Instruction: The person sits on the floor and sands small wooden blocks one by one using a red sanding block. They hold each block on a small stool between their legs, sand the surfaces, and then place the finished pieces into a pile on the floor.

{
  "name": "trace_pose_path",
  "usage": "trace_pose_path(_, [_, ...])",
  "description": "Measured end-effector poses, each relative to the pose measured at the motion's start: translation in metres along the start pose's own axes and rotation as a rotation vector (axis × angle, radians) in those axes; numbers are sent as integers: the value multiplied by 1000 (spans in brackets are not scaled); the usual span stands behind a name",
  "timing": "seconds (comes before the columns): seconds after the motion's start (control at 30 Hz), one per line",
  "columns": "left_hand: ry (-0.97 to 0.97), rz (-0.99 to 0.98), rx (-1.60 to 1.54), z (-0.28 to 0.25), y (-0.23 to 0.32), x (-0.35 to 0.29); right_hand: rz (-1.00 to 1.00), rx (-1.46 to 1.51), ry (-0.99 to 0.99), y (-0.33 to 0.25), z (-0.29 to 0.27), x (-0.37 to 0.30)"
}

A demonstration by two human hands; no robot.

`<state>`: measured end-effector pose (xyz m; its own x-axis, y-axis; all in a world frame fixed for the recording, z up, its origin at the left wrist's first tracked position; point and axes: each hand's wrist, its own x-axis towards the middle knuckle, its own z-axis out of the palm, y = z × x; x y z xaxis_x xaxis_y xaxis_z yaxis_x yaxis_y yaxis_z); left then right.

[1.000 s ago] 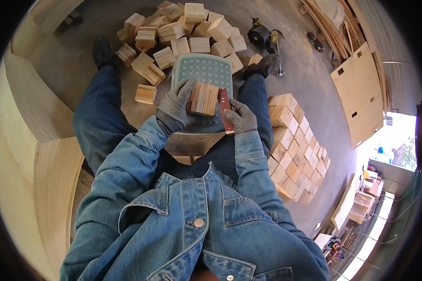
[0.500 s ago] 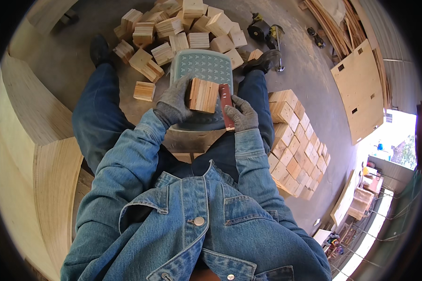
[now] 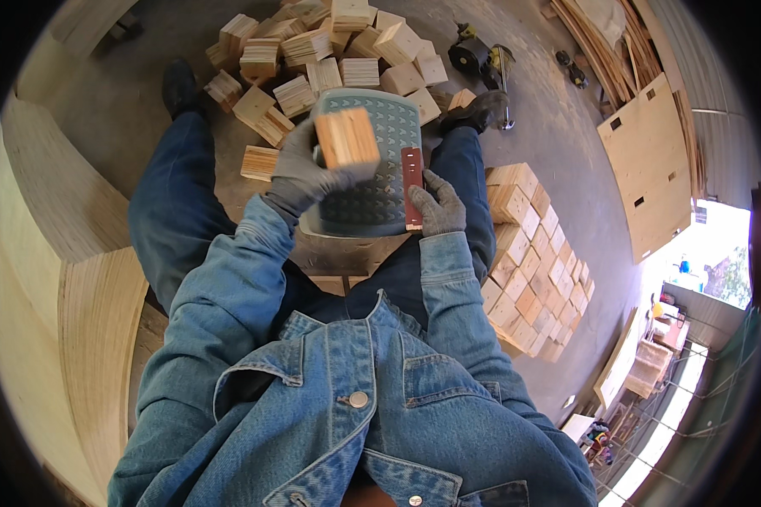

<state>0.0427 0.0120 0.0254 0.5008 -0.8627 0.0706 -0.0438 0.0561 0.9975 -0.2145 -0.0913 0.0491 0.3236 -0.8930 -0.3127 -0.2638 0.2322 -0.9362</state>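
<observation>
Above the grey-green plastic stool (image 3: 368, 211) between my legs, my left hand (image 3: 300, 167), in a grey glove, is closed on a wooden block (image 3: 347, 138) with layered grain. The block is tilted and a little blurred by motion. Along the stool's right edge, my gloved right hand (image 3: 439, 205) grips a narrow, reddish-brown sanding block (image 3: 412, 188) with small staple-like marks on its face. It stands apart from the wooden block.
A loose pile of wooden blocks (image 3: 359, 72) lies beyond the stool. Neatly stacked blocks (image 3: 537, 262) stand by my right leg. Power tools (image 3: 473, 57) rest on the floor at far right. Large plywood pieces (image 3: 101, 313) rise at left; a plywood sheet (image 3: 647, 169) leans at right.
My left hand has moved the wooden block up and left, away from the sanding block, and tilted it. My right hand stays nearly in place, with the sanding block slightly more upright.
</observation>
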Motion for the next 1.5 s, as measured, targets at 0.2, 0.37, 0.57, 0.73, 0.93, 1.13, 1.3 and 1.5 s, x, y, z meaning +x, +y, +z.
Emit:
trace_pose_path(0.2, [334,-268,-641,-37,-12,7,6,-32,13,2,13,6])
trace_pose_path(0.37, [534,-430,-808,-41,-11,7,-82,-168,20,26,21,7])
trace_pose_path(0.57, [508,-406,-710,-38,-24,8,-165,-288,25,26,21,11])
trace_pose_path(0.73, [547,-451,-622,-37,-18,3,-48,-75,49,13,18,4])
trace_pose_path(0.93, [582,-463,-628,-37,-14,6,-81,-258,35,26,-7,0])
trace_pose_path(1.13, [584,-451,-674,-33,-13,8,48,-162,-63,8,-9,-24])
trace_pose_path(1.3, [580,-443,-681,-36,-6,5,18,-284,-111,11,-7,-29])
trace_pose_path(1.5, [625,-455,-696,-48,-9,3,95,-89,-481,-23,-2,-43])
